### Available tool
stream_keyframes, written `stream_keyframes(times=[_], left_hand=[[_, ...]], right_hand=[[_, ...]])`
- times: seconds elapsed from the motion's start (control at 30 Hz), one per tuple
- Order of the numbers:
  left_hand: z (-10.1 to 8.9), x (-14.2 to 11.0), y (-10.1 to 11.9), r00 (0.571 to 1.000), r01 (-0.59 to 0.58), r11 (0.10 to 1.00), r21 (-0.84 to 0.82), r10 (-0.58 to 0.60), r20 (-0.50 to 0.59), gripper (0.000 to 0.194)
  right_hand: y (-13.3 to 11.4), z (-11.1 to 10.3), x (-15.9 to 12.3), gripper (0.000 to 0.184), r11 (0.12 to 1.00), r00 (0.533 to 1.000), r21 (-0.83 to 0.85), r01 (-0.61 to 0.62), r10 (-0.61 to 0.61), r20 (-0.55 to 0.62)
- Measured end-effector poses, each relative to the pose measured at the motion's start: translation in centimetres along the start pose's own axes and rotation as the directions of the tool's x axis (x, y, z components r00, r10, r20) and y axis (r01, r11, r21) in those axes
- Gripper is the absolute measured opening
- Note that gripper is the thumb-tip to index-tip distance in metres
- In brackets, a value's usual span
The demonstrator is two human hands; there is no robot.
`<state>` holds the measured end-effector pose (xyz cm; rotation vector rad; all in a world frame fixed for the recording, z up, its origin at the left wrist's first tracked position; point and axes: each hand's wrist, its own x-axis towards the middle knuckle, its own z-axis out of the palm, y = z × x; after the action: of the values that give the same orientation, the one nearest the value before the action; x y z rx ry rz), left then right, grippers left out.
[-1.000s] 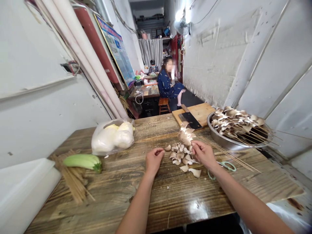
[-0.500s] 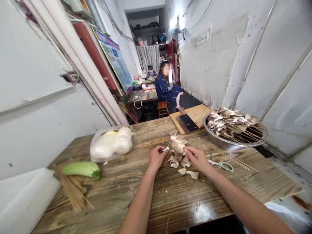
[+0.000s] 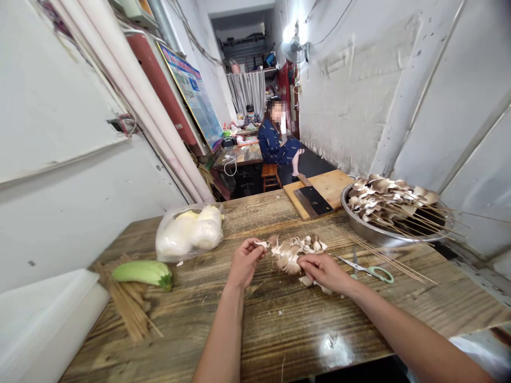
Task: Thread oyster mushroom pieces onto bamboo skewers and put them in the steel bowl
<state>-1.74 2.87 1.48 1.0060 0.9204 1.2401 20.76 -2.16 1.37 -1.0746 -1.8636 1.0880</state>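
My left hand is closed in a pinch on a small pale oyster mushroom piece, at the left end of a bunch of torn grey-brown oyster mushrooms on the wooden table. At the bunch's near right side, my right hand pinches at a mushroom's edge; its fingers partly hide what they grip. Loose pieces lie beneath that hand. Beside it are scissors with pale green handles and several bare bamboo skewers. A metal bowl farther right holds skewered oyster mushrooms.
A cleaver rests on a wooden cutting board at the far edge. Leftward are a plastic bag with pale vegetables, a green zucchini on a skewer bundle, and a white container. A person sits beyond the table.
The mushroom bunch has gone from stretching away from me to lying more sideways. My left hand has shifted slightly left and up, and my right hand has moved slightly lower. The view has turned a little.
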Motion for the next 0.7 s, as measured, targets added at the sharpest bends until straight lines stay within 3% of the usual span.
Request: stream_keyframes(times=[0.37,0.7], left_hand=[[1.0,-0.9,1.1,0.981,0.193,0.933,-0.305,-0.19,0.039,0.027],[1.7,-1.4,1.7,0.961,0.272,0.874,-0.403,-0.266,0.072,0.022]], right_hand=[[0.2,0.0,-0.2,0.04,0.936,0.981,0.297,-0.187,0.16,0.112],[0.0,0.1,-0.2,0.04,0.935,0.975,0.281,-0.216,0.192,0.111]])
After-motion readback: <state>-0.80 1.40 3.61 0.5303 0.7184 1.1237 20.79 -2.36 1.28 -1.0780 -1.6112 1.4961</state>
